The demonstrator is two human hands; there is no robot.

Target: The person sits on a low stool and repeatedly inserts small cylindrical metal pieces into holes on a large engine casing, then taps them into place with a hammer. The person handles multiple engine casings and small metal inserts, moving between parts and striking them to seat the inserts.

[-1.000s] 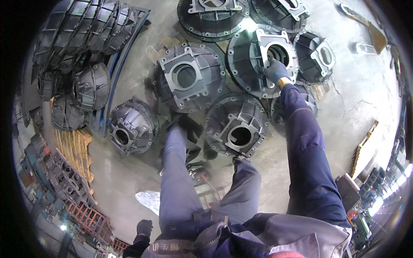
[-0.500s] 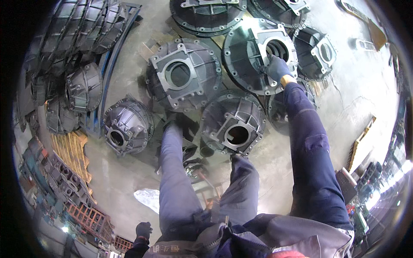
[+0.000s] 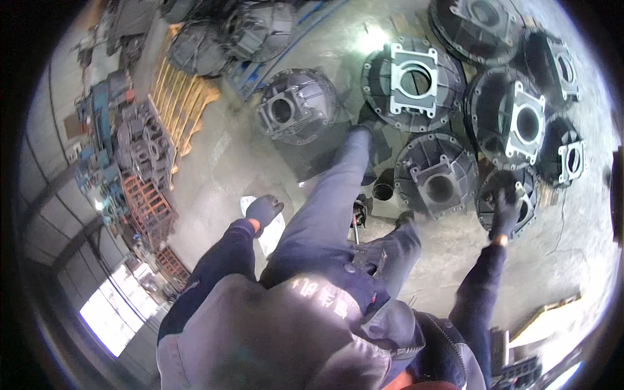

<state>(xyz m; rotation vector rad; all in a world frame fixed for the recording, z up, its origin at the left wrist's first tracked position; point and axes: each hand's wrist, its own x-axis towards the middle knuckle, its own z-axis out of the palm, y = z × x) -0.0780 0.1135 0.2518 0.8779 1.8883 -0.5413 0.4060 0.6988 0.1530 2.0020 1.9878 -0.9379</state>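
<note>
My left hand [image 3: 264,211], in a dark glove, hangs away from the castings above the concrete floor. Its fingers are curled in and nothing shows in them. My right hand [image 3: 504,213], gloved too, is in front of a small round cast housing [image 3: 489,195] at the lower right of the group. Its fingers look apart and hold nothing; whether they touch the metal I cannot tell. Above lies a large flanged housing [image 3: 491,97] with a pale square face. Beside it are another housing [image 3: 426,170] and one with a bright square frame [image 3: 383,97].
A separate housing [image 3: 312,94] lies left of my forward leg. A short dark cylinder [image 3: 383,189] stands by my feet. Yellow wooden pallets [image 3: 185,91], orange crates [image 3: 148,203] and stacked castings [image 3: 138,140] line the left. More housings [image 3: 564,153] sit at the far right.
My right hand has come off the large housing and moved nearer my body, to the small one. My left arm has swung forward into fuller view. The whole view has turned left.
</note>
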